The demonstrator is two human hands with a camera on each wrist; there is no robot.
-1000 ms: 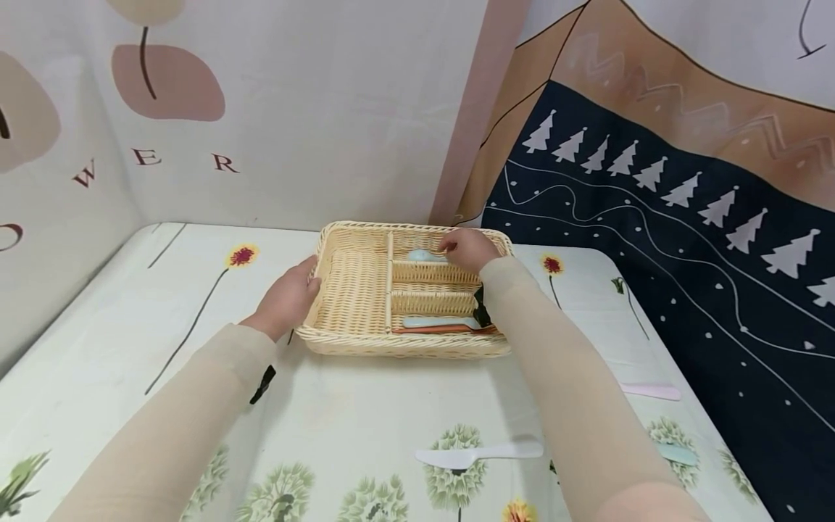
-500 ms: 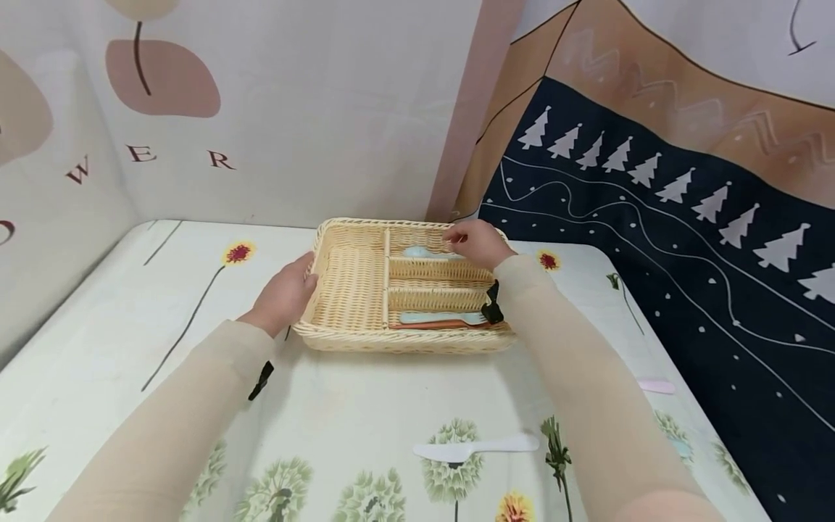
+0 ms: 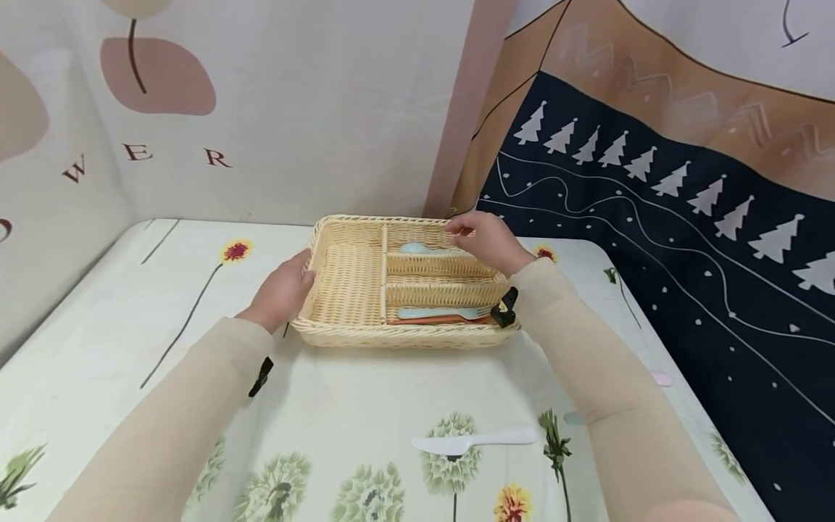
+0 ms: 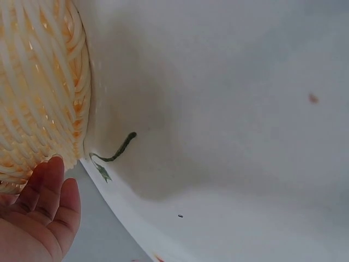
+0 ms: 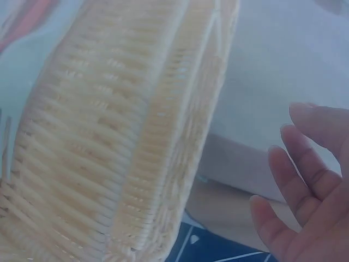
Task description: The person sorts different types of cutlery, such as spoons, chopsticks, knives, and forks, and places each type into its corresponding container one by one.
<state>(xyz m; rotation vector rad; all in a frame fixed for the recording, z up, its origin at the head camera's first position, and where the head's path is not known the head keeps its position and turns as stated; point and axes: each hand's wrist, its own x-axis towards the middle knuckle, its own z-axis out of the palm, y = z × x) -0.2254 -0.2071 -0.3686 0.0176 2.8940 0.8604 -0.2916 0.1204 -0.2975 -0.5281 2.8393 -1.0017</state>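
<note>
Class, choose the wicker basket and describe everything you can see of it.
The wicker basket is a shallow, pale yellow rectangle, seemingly woven cane, with a braided rim, upright on the table. Dividers form one wide left compartment and three narrow right ones. The front narrow one holds a pale blue fork and an orange utensil; the back one, a pale blue piece with a rounded end. The left hand holds its left end; the right hand is above its back right part.

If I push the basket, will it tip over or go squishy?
Probably won't tip: the basket is wide and low. It looks woven, so it may flex a little. The fork lying inside might slide.
</note>
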